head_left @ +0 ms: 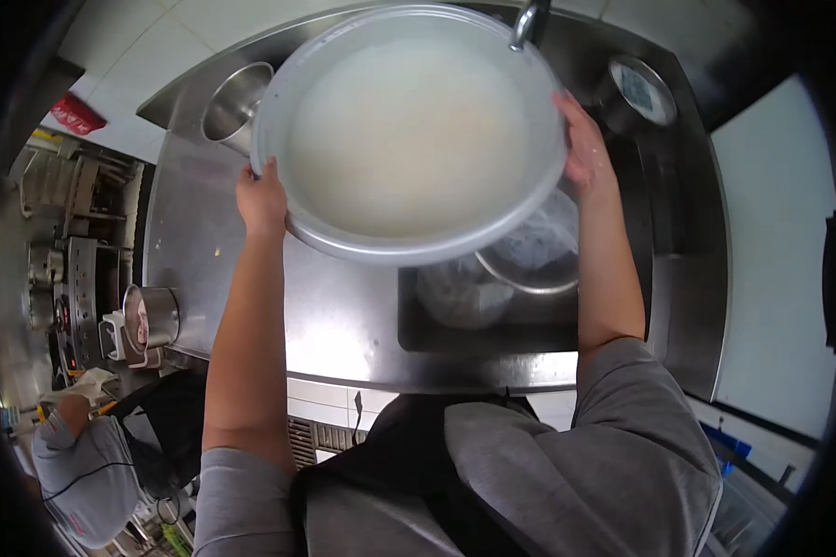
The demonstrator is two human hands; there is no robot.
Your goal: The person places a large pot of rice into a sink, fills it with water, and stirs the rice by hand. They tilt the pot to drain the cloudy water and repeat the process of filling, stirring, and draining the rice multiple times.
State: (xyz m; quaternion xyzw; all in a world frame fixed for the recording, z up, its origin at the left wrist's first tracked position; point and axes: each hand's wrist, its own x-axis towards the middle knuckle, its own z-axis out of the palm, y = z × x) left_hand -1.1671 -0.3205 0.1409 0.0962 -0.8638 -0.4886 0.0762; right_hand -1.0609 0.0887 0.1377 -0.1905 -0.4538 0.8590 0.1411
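Observation:
A large round aluminium basin [390, 249] full of cloudy whitish liquid fills the upper middle of the head view. Its near rim overlaps the steel counter and part of the sink. My left hand [262, 200] grips the left side of the rim, thumb on top. On the opposite side my right hand [585, 144] is closed against the basin's wall, fingers at the rim. The curved faucet [527, 26] hangs over the basin's far right edge. What lies on the bottom of the basin is hidden by the milky liquid.
Below the basin, the sink [409, 334] holds a metal bowl [529, 290] and clear plastic. A steel pot [232, 104] stands behind left, and a lidded container [641, 93] behind right. Another pot [163, 316] sits at the counter's left edge. A person [88, 464] works at lower left.

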